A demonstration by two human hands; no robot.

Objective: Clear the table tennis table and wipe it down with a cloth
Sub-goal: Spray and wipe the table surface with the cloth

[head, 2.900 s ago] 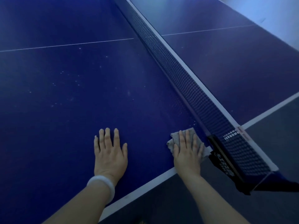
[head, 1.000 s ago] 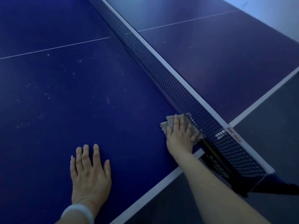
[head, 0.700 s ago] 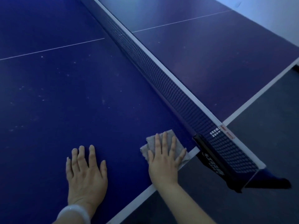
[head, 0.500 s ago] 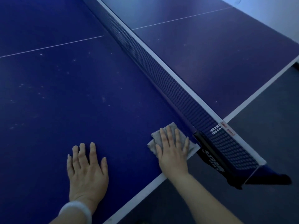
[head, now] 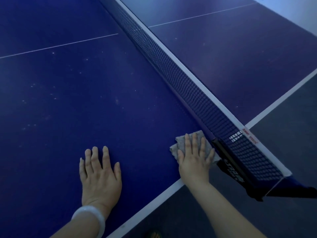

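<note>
Wiping underway: right hand (head: 194, 160) presses the grey cloth (head: 181, 143) flat-fingered at the table (head: 120, 100) corner beside the net (head: 197, 93); left hand (head: 100, 176) braces, fingers spread. Next, sweep toward those pale specks (head: 53, 93).

A blue table tennis table (head: 85, 100) carries a grey cloth (head: 180, 140) beside its net (head: 197, 93).
</note>
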